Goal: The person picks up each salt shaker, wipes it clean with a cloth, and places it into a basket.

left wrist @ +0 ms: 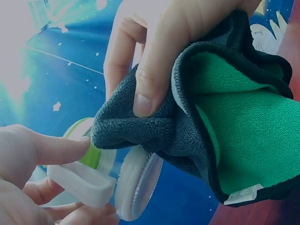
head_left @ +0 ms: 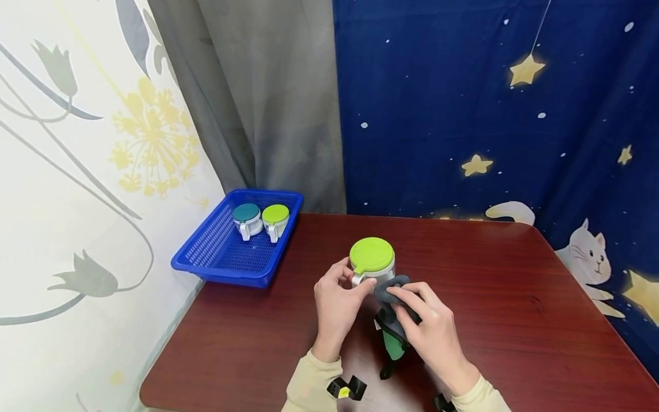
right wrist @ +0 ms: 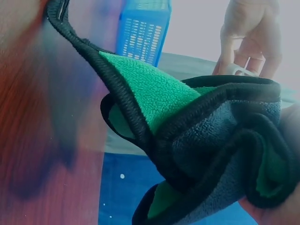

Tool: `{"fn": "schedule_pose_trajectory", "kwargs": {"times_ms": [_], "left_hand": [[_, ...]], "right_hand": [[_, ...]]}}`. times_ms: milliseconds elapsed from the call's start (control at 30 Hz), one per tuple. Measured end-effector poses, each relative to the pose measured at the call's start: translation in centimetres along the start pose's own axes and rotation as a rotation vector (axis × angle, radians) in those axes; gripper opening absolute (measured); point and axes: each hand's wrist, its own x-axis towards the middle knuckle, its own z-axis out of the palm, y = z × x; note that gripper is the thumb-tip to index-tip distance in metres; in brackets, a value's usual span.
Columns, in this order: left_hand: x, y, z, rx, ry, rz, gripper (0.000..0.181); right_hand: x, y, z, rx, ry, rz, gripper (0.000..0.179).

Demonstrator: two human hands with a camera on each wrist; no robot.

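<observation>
My left hand (head_left: 337,306) grips a clear seasoning jar (head_left: 372,260) with a lime-green lid and a white handle, held above the table. In the left wrist view its white handle (left wrist: 82,183) lies between thumb and fingers. My right hand (head_left: 429,326) pinches a cloth (head_left: 393,337), dark grey on one face and green on the other, with black edging. The bunched grey part (left wrist: 136,122) of it is up against the jar's side, and the rest hangs below. In the right wrist view the cloth's folds hide most of the right hand.
A blue plastic basket (head_left: 226,276) stands at the table's back left corner. Inside it are a teal-lidded jar (head_left: 247,214) and a lime-lidded jar (head_left: 276,216), both with white handles. The dark red wooden table (head_left: 489,274) reaches to the curtains (head_left: 437,114) behind.
</observation>
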Motion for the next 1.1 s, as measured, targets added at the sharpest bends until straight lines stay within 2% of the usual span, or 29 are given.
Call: {"fn": "schedule_pose_trajectory", "kwargs": {"times_ms": [267, 500, 600, 867, 967, 1100], "left_hand": [[0.1, 0.3, -0.3, 0.000, -0.038, 0.024, 0.034], [0.3, 0.0, -0.9, 0.000, -0.023, -0.006, 0.035], [0.2, -0.2, -1.0, 0.022, -0.011, 0.008, 0.036], [-0.9, -1.0, -0.3, 0.069, -0.005, 0.051, 0.040], [-1.1, -1.1, -0.1, 0.067, -0.002, 0.058, 0.040], [-1.4, -1.1, 0.4, 0.066, -0.004, 0.090, 0.038]], "right_hand": [[0.1, -0.4, 0.0, 0.089, -0.010, 0.053, 0.042], [0.6, -0.5, 0.0, 0.101, -0.014, 0.051, 0.041], [1.0, -0.4, -0.4, 0.093, 0.003, 0.065, 0.041], [2.2, 0.0, -1.4, 0.065, 0.115, 0.146, 0.040], [2.6, -0.2, -1.5, 0.080, 0.154, 0.135, 0.040], [2.7, -0.5, -1.3, 0.076, 0.166, 0.079, 0.042]]}}
